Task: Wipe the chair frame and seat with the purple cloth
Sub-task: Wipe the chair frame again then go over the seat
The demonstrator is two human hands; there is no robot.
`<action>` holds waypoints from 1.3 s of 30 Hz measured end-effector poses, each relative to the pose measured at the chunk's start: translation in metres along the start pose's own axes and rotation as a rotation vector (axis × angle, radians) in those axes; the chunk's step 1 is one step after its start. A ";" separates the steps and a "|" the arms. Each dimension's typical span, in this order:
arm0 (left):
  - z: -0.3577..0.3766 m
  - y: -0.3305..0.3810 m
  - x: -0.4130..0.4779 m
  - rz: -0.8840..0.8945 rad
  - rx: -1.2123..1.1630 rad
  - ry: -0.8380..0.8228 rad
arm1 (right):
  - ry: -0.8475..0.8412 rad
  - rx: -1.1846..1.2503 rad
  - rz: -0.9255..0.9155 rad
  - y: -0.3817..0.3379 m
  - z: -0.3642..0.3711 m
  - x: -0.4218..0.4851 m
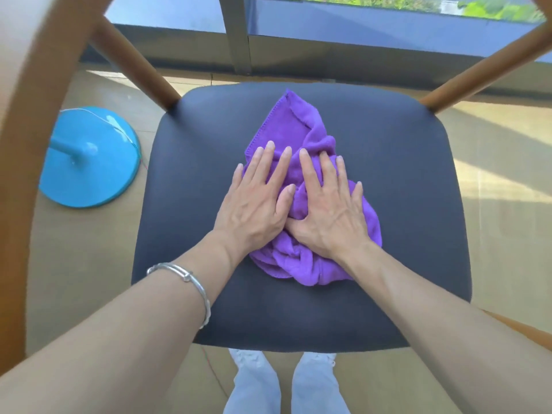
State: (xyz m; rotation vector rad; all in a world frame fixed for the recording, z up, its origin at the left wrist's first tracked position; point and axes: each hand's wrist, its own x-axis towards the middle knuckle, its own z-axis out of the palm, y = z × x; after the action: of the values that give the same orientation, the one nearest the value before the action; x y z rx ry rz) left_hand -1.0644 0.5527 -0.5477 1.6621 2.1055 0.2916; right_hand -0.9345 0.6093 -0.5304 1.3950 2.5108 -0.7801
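Sunlit tan floor [89, 264] beside a window [358, 13]. Standing there, wooden chair frame [140, 73] with dark seat [388, 204]. Bunched mid-seat, purple cloth [286, 124]. Pressed flat onto it side by side, left hand [254, 204] and right hand [331, 213], fingers [309, 168] straight, spread, clasping nothing.

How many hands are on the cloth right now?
2. The left hand presses flat on the left side of the purple cloth; the right hand presses flat beside it, nearer the middle. No hand is hidden.
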 end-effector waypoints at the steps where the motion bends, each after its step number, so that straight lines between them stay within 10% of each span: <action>1: -0.003 -0.002 0.007 -0.008 -0.004 0.003 | -0.004 0.006 -0.010 -0.002 -0.003 0.008; 27: 0.016 -0.011 -0.106 0.102 0.140 -0.063 | -0.043 -0.273 -0.222 -0.016 0.035 -0.083; 39: -0.025 -0.048 -0.052 -0.086 0.017 0.011 | 0.258 -0.096 -0.322 -0.055 0.021 0.004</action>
State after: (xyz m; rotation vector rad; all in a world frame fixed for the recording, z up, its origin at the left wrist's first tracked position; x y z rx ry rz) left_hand -1.1079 0.4933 -0.5353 1.5778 2.1859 0.2576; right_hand -0.9843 0.5774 -0.5298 1.1387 2.9776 -0.5460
